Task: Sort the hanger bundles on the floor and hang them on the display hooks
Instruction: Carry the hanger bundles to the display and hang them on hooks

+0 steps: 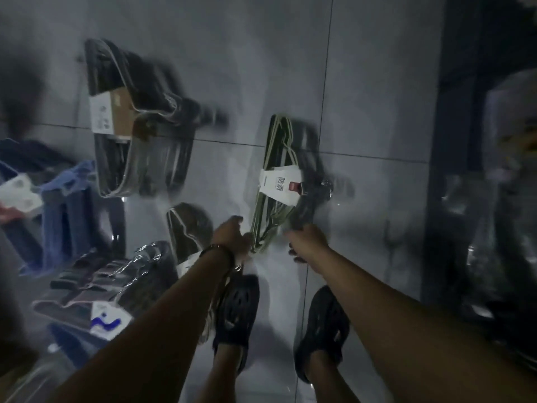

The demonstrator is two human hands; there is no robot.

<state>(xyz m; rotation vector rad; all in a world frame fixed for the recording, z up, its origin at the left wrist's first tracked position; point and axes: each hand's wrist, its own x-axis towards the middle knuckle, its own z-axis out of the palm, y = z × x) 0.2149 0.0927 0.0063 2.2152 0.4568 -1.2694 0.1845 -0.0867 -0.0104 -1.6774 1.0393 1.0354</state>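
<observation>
The grey tiled floor carries everything. The green hanger bundle lies on it with its long axis running straight away from the person, near end at the hands and metal hooks pointing right. Left of it and farther off is a dark hanger bundle; its card label is too blurred to read. Left of it and nearer lies a grey hanger bundle with a white tag bearing blue marks. Black shoes stand just nearer than it. The left hand and right hand each grip its near end with curled fingers. Its white label reads "防滑" beside a small red tag.
</observation>
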